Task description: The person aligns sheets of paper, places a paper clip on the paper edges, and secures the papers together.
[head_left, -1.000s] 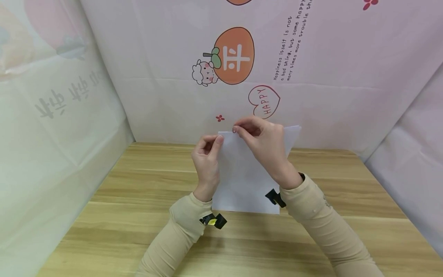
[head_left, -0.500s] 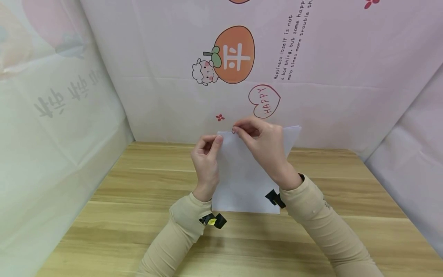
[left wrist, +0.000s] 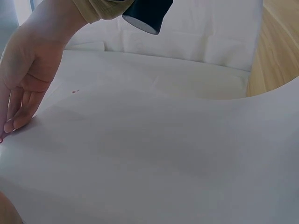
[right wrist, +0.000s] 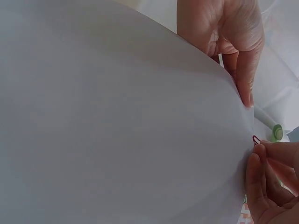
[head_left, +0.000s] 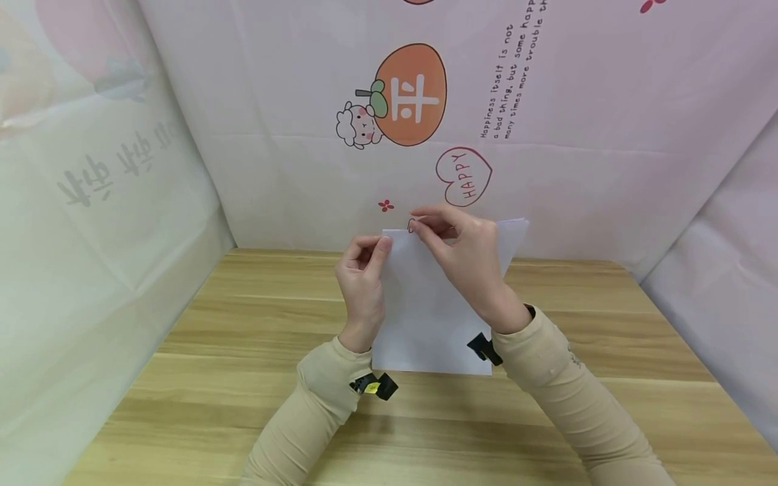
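Observation:
White paper [head_left: 434,310] is held upright above the table, its top edge facing the back wall. At its upper left corner my left hand [head_left: 362,283] pinches the paper between thumb and fingers. A small red paper clip [head_left: 411,225] sits at the top edge, right of that corner. My right hand [head_left: 471,260] pinches this clip, its wrist crossing in front of the sheet. In the right wrist view, the looped end of the paper clip [right wrist: 256,139] pokes out beside the fingertips at the paper's edge. The paper fills much of both wrist views.
The wooden table [head_left: 243,405] spreads below the hands. White printed cloth [head_left: 292,182] stands behind it and along both sides. A black camera mount is worn on each wrist, and the left wrist mount [head_left: 375,386] is close to the paper's lower edge.
The right index fingertip has lifted slightly from the thumb, showing more of the paper clip. The left hand and the paper have hardly moved.

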Motion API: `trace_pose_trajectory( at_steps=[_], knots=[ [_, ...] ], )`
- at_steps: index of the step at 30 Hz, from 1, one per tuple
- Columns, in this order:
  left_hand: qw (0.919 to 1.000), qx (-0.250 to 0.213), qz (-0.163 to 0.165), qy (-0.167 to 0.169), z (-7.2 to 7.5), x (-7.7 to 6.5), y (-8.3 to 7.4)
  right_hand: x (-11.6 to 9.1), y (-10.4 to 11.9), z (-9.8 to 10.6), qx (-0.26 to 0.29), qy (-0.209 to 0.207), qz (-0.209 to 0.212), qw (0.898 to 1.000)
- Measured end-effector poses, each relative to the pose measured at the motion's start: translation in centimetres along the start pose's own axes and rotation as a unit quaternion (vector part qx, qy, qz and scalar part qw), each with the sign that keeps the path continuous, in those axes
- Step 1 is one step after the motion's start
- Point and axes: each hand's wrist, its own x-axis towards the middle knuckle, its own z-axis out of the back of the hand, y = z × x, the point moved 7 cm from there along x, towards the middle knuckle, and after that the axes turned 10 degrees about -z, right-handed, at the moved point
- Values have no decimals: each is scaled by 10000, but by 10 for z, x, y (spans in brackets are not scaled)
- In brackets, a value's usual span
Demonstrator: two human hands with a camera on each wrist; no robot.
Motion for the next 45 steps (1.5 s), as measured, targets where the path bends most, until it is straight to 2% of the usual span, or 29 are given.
trace_pose_trajectory(
  at_steps=[8, 45],
  knots=[
    [10000, -91, -1, -34, -1, 1, -1, 0, 1, 1, 34, -16, 245, 9997],
    [10000, -71, 15, -48, 0, 0, -1, -6, -1, 0, -216, -197, 474, 9984]
  ],
)
